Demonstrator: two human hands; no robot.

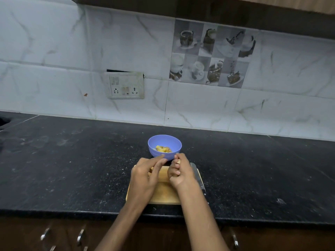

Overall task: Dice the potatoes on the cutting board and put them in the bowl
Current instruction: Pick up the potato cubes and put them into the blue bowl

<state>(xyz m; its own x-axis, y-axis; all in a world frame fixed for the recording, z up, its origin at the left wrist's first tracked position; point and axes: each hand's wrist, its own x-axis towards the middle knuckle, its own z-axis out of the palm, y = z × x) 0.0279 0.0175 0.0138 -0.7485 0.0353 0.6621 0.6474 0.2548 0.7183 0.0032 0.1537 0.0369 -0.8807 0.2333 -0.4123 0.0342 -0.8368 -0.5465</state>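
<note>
Two hands (145, 175) (181, 173), one bowl (164, 146), one cutting board (164, 193), one knife (198, 176)

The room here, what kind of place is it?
Most likely a home kitchen: a dark stone counter under a tiled wall, with a cutting board and a bowl of diced potato.

A speckled black stone desk (72, 160) runs below a white marble-veined tiled wall (54, 51) bearing a grimy white switch-and-socket plate (125, 85) and a grey teacup-patterned tile panel (210, 55); dark wooden drawers with metal handles (80, 236) sit beneath.
</note>
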